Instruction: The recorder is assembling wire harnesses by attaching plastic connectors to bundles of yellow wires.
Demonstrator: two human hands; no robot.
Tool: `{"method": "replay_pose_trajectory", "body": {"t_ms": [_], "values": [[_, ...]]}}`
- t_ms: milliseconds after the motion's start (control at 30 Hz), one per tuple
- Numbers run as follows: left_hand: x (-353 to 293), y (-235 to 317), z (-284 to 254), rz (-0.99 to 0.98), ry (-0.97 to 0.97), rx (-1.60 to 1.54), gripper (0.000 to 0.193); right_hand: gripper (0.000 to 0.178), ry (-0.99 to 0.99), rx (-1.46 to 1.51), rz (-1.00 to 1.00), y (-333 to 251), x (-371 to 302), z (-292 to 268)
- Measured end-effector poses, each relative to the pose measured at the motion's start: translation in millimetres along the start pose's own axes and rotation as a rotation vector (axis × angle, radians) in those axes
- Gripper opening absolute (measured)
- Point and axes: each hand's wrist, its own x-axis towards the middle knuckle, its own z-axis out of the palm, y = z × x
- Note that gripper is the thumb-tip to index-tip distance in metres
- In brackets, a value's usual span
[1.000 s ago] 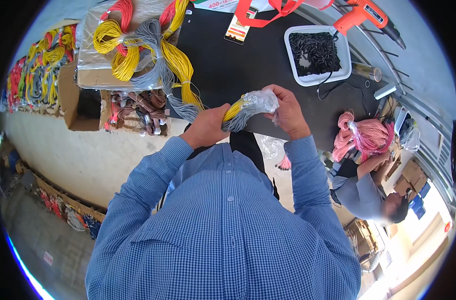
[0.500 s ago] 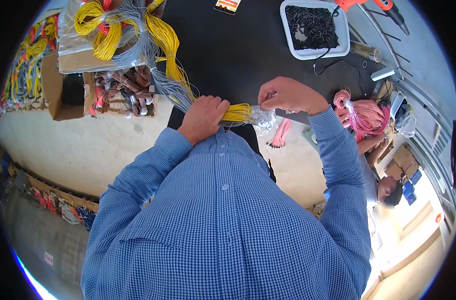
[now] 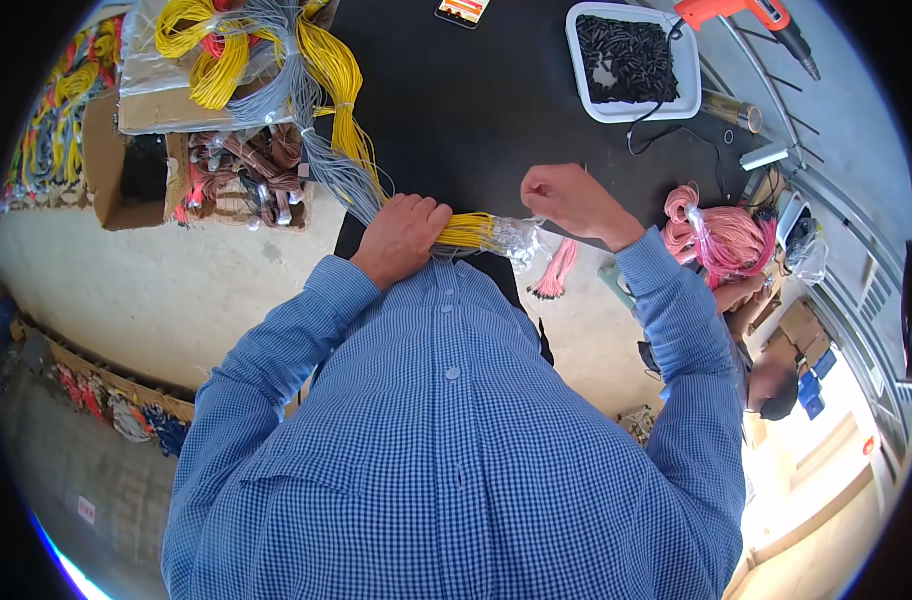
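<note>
A yellow and grey wire bundle [image 3: 464, 231] is held at the near edge of the black table [image 3: 456, 120], with the fingers of the left hand [image 3: 404, 240] clamped around it. Its right end is covered by clear plastic wrap [image 3: 517, 243]. Just beyond that end, the right hand [image 3: 576, 205] is raised, its fingers curled together; whether any plastic is pinched cannot be told. Black tube pieces [image 3: 628, 62] are contained in a white tray [image 3: 641, 111] at far right, near an orange heat gun [image 3: 744, 14].

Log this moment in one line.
left hand: gripping wires | right hand: curled, near plastic | plastic: over wires' end
</note>
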Motion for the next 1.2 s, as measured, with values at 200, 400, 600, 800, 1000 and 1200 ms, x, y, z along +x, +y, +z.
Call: {"method": "replay_pose_trajectory", "body": {"t_ms": [200, 400, 600, 800, 1000, 1200], "values": [[20, -3, -7, -0.065, -0.137, -0.079, 0.035, 0.015, 0.209, -0.178, -0.407, -3, -25, 15], [50, 0, -33, -0.162, -0.285, -0.138, 0.041, 0.018, 0.538, -0.305, -0.393, 0, -35, 30], [75, -10, -47, -0.172, -0.282, -0.191, 0.05, 0.015, 0.892, -0.43, -0.42, 2, -26, 41], [93, -20, -71, -0.202, -0.304, -0.319, 0.053, 0.011, 1.204, -0.185, -0.306, -8, -13, 49], [91, -25, -91, -0.219, -0.258, -0.442, 0.051, 0.018, 1.383, -0.014, -0.156, -26, 12, 52], [89, -24, -123, -0.283, -0.293, -0.61, 0.049, 0.019, 1.384, 0.456, -0.076, -36, 38, 47]]}}
